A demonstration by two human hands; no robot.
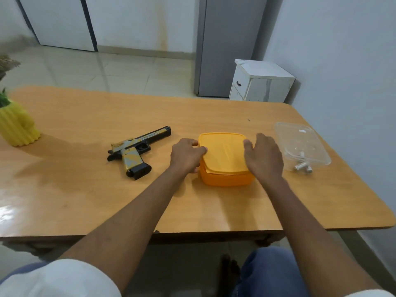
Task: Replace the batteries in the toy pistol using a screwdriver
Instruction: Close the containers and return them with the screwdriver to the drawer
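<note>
on the table point(85, 200), head view, one entry per item.

box point(227, 179): orange, square with rounded corners, lid point(224, 153) seated on top, standing near the middle of the table.

left hand point(186, 156): at the box's left side, fingertips point(202, 150) on the lid's left edge, thumb low against the box wall; it grips that side of the box.

right hand point(264, 157): laid over the lid's right edge, fingers spread and loosely bent, palm down; whether it pinches the rim or only rests there cannot be told.

pistol point(137, 150): toy, black with yellow and grey pattern, lying flat on its side to the left of the box, barrel aimed away and to the right, grip toward the near edge; apart from both hands.

tray point(302, 144): clear plastic, shallow, lying to the right of the box near the table's right edge.

batteries point(303, 167): a few small pale cylinders, at the tray's near corner; whether inside it or just beside it is unclear.

vase point(18, 129): yellow, ribbed, at the far left, green leaves showing above.

beyond the table: tiled floor, a grey fridge point(227, 46), a small white cabinet point(260, 82).
</note>
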